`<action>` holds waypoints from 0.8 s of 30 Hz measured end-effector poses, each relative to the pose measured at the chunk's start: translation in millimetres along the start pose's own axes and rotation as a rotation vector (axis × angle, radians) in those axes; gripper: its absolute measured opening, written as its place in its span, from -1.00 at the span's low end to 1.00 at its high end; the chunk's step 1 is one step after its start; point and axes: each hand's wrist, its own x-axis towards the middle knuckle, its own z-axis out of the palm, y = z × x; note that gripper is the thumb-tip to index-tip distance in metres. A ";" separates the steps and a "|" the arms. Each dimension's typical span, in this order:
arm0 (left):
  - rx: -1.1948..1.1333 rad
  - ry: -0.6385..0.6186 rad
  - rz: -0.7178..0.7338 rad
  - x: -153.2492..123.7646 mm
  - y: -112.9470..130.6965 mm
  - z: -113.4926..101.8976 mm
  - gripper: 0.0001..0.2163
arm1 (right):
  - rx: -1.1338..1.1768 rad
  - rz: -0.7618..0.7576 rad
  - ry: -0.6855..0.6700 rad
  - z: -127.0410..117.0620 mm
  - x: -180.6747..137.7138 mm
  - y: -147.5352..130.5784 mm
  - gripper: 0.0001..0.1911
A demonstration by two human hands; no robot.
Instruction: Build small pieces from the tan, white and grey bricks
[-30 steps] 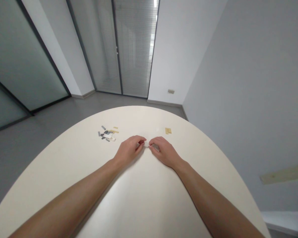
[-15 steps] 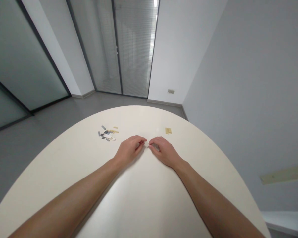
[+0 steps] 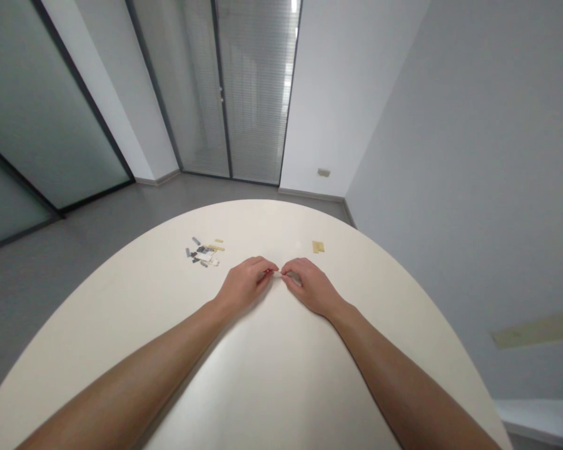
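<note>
Between my fingertips, just above the white round table (image 3: pixel 272 375), is a small white piece (image 3: pixel 277 274). My left hand (image 3: pixel 248 279) pinches its left side with thumb and forefinger. From the right, my right hand (image 3: pixel 312 285) is closed on the same piece. Most of it is covered by the fingers, so its exact kind cannot be made out. Left of my left hand lies a loose pile of small building bricks (image 3: pixel 205 256) in white, grey, black and yellow. Beyond my right hand sits a flat yellow group of bricks (image 3: pixel 318 247).
The table's curved far edge (image 3: pixel 258 200) runs behind the bricks. Past it are the grey floor (image 3: pixel 192 194), a glass door with blinds (image 3: pixel 253 94) and a pale wall on the right (image 3: pixel 473 156).
The white piece has tilted slightly between my fingertips and shows less of its face. Both hands stay in nearly the same place, and the brick piles have not moved.
</note>
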 end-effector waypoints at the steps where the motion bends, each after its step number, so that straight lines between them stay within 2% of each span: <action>1: 0.001 -0.001 -0.001 0.0 -0.1 0.0 -0.81 | 0.001 -0.002 -0.002 0.0 0.0 0.2 -0.89; 14: -0.026 0.001 -0.013 0.3 -0.1 -0.4 -0.87 | -0.006 0.005 -0.018 -0.4 0.4 -0.9 -0.91; 24: 0.025 -0.046 -0.084 0.4 4.5 -3.1 -0.92 | -0.001 0.009 -0.010 0.3 1.0 -0.4 -0.92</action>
